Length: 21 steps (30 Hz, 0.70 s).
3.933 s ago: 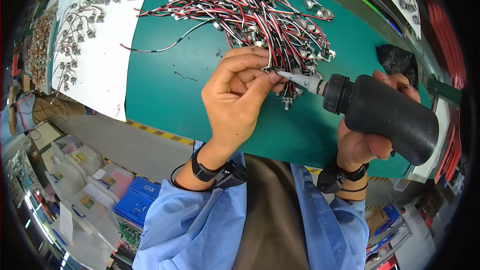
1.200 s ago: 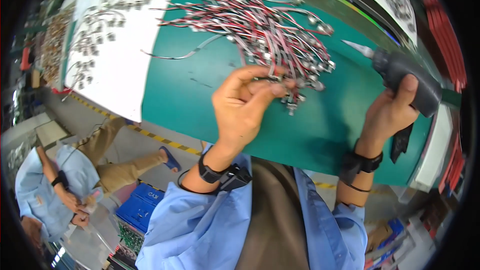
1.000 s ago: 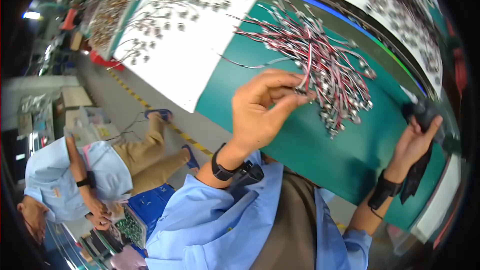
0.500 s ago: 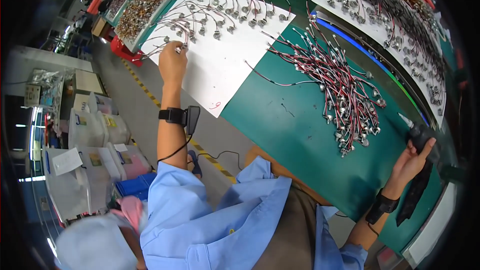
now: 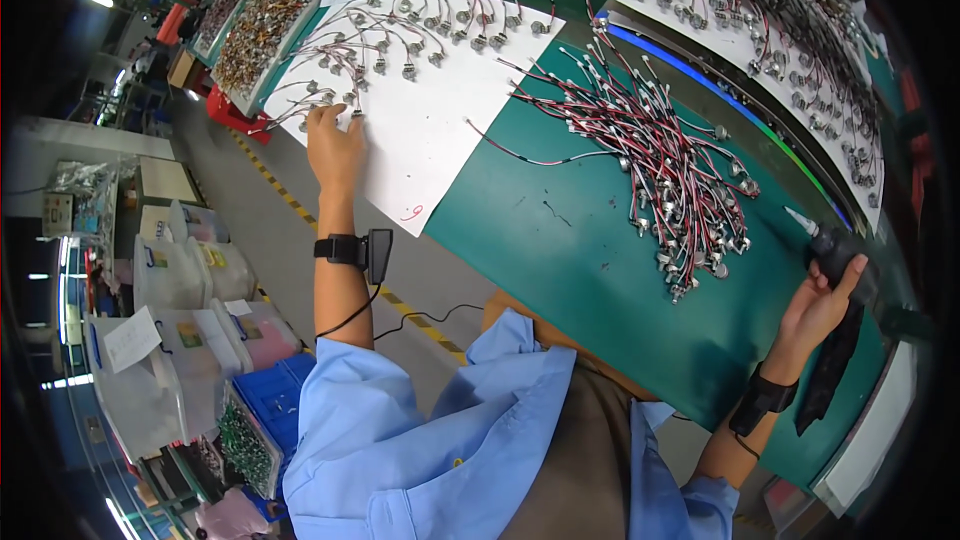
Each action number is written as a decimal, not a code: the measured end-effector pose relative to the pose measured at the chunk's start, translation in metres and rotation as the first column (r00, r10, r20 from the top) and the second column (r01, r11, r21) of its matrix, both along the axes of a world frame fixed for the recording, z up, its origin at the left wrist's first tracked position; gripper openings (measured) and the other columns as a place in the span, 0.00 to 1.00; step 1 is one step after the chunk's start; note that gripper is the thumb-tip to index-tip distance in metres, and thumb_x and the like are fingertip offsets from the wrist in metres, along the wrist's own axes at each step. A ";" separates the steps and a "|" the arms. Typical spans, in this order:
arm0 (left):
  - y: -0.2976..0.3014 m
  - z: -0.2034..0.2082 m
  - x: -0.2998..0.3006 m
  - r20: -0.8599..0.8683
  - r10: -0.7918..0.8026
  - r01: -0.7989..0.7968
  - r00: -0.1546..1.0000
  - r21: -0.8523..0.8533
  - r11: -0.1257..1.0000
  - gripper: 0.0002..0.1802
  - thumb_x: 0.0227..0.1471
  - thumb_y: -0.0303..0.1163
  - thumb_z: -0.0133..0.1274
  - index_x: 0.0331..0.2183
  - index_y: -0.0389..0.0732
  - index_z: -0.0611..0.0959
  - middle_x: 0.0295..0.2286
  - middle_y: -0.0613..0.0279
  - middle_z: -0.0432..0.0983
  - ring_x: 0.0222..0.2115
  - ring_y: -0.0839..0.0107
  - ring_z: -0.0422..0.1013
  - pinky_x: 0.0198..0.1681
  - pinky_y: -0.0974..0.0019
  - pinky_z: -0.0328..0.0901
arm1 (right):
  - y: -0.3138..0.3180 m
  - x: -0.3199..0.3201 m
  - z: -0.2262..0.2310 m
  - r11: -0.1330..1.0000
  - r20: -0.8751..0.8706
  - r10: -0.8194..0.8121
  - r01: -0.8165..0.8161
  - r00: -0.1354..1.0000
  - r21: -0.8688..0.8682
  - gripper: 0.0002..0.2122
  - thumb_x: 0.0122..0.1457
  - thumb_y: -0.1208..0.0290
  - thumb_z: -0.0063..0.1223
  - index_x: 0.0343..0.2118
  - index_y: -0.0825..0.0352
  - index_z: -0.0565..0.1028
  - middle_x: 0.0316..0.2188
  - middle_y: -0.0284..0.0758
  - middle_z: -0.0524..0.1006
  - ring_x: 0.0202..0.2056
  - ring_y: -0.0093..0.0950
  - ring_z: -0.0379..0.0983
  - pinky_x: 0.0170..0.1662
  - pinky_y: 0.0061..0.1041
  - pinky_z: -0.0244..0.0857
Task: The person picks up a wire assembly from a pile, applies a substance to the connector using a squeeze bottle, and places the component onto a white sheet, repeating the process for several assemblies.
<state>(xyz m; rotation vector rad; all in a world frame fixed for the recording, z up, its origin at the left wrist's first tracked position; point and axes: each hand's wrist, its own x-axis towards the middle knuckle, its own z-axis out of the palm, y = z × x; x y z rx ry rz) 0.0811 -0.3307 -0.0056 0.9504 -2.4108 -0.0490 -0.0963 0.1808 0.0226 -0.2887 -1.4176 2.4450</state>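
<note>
On the left side of a white sheet (image 5: 430, 140), my left hand (image 5: 336, 152) has its thumb and fingers apart. A small metal part with thin wires (image 5: 356, 114) lies at the thumb tip. Rows of similar wired parts (image 5: 409, 70) are spread over the sheet above the hand. At the right side of the table my right hand (image 5: 818, 308) is wrapped around a dark squeeze bottle (image 5: 843, 258) with a pale pointed nozzle, aimed up and left. Between the hands lies a heaped bundle of red, black and white wired parts (image 5: 668, 155).
The green table (image 5: 540, 265) carries the sheet and bundle. Behind it runs a rail with a blue and green strip (image 5: 700, 70), then another sheet of wired parts (image 5: 800, 90). A tray of small parts (image 5: 268, 30) stands far left; plastic bins (image 5: 165, 275) stand beside the aisle.
My left hand has moved slightly down and left, and its pinched fingers have parted from a wired part. A person's pale cap has left the lower left. The right hand keeps the bottle.
</note>
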 end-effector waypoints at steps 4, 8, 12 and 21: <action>0.023 0.011 -0.003 -0.047 -0.018 0.015 0.999 -0.079 0.997 0.14 0.36 0.30 0.53 0.31 0.36 0.76 0.34 0.54 0.66 0.35 0.58 0.65 0.36 0.63 0.61 | 0.004 -0.002 -0.003 1.000 -0.013 -0.011 0.011 1.000 -0.003 0.12 0.52 0.63 0.47 0.28 0.68 0.67 0.20 0.29 0.65 0.16 0.15 0.52 0.22 0.14 0.51; 0.024 0.007 -0.008 -0.021 0.051 -0.053 0.998 -0.106 0.993 0.16 0.36 0.32 0.53 0.32 0.36 0.75 0.34 0.54 0.66 0.35 0.58 0.65 0.36 0.63 0.61 | 0.006 -0.002 -0.003 1.000 -0.035 0.007 -0.007 0.999 -0.010 0.12 0.52 0.63 0.47 0.29 0.69 0.67 0.21 0.29 0.66 0.16 0.15 0.52 0.22 0.14 0.52; 0.006 -0.007 -0.010 0.070 0.178 -0.171 0.982 -0.092 0.981 0.18 0.37 0.36 0.53 0.33 0.36 0.76 0.34 0.53 0.66 0.34 0.58 0.65 0.35 0.62 0.61 | 0.005 -0.002 -0.002 1.000 -0.038 0.008 -0.008 0.999 -0.002 0.12 0.52 0.64 0.47 0.29 0.69 0.67 0.21 0.29 0.66 0.16 0.15 0.52 0.22 0.14 0.51; -0.007 0.001 -0.036 0.082 0.322 -0.325 0.943 0.032 0.945 0.15 0.36 0.41 0.51 0.24 0.39 0.80 0.31 0.53 0.69 0.31 0.58 0.67 0.33 0.62 0.62 | 0.003 0.000 -0.003 1.000 -0.005 0.005 -0.004 1.000 0.004 0.12 0.52 0.63 0.47 0.29 0.69 0.68 0.21 0.29 0.66 0.16 0.15 0.52 0.22 0.14 0.51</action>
